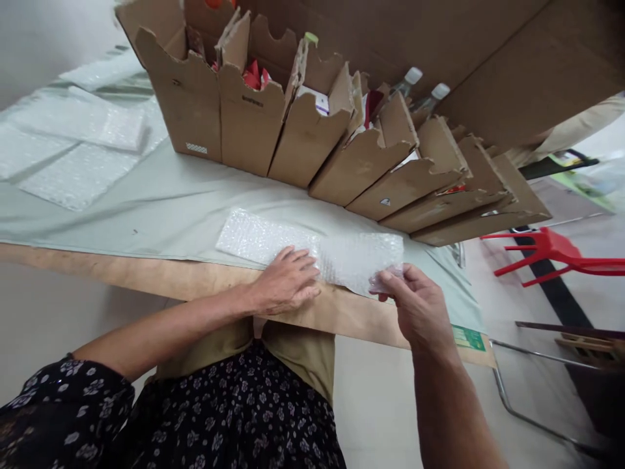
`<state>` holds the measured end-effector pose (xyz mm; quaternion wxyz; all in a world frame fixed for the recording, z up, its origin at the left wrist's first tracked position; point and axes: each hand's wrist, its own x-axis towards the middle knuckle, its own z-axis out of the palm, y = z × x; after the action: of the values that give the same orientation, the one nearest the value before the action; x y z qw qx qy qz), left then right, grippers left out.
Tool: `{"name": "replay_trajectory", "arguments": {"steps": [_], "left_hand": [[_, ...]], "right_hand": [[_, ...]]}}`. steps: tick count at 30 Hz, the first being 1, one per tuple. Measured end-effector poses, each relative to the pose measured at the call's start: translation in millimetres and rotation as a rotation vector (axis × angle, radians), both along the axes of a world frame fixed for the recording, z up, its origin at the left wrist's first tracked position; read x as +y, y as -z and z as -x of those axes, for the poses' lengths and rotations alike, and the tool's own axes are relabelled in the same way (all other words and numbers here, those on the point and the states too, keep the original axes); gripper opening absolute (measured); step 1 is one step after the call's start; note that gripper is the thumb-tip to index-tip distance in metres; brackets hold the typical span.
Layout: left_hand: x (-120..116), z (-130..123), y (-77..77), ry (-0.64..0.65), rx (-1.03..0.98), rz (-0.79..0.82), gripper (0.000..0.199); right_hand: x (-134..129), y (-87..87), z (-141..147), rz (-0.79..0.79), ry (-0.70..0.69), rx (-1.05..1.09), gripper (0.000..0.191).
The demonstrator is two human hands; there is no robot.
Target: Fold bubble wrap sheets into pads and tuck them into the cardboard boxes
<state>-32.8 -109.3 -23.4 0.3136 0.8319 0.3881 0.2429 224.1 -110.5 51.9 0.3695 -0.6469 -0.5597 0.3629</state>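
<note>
A long strip of bubble wrap (266, 236) lies across the cloth near the table's front edge. My left hand (288, 281) rests flat on its lower middle edge, fingers spread. At the strip's right end, my right hand (420, 299) pinches the near corner between thumb and fingers and holds it slightly raised. The right part of the strip looks flatter and smoother than the left part. What lies beneath or inside the strip, if anything, cannot be made out.
Several cardboard bins (254, 127) stand in a row along the back, with packets and bottles (413, 79) inside. More bubble wrap (73, 153) lies at the left on the pale green cloth (195, 202). A red plastic stool (551, 251) is on the floor to the right.
</note>
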Motion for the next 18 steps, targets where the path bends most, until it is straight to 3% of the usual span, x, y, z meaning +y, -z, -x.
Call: {"name": "replay_trajectory", "arguments": {"steps": [2,5,8,10,13,15,18], "left_hand": [[3.3,9.2,-8.8,-0.128,-0.279,0.193,0.044],[10.1,30.8,-25.0,-0.28,-0.663,0.574,0.066],[17.3,53.6,-37.8,-0.353,-0.801,0.774,0.076],[21.2,64.5,-41.3,-0.429,-0.732,0.756,0.061],[25.4,73.2,-38.8,-0.527,-0.528,0.701,0.034],[27.6,76.8,-35.2,-0.555,-0.389,0.627,0.036],[29.7,82.8,-32.0,-0.59,-0.169,0.404,0.04]], "right_hand": [[4.1,-10.7,24.6,-0.065,-0.043,0.124,0.033],[14.8,-17.5,71.6,-0.106,-0.204,0.2,0.03],[23.8,-15.8,105.1,-0.057,-0.448,0.177,0.028],[26.8,-12.2,107.2,-0.039,-0.539,0.131,0.026],[28.0,-5.6,84.9,-0.08,-0.446,0.109,0.022],[27.1,-1.1,68.5,-0.115,-0.372,0.037,0.02],[23.9,8.8,62.8,-0.156,-0.443,-0.171,0.021]]}}
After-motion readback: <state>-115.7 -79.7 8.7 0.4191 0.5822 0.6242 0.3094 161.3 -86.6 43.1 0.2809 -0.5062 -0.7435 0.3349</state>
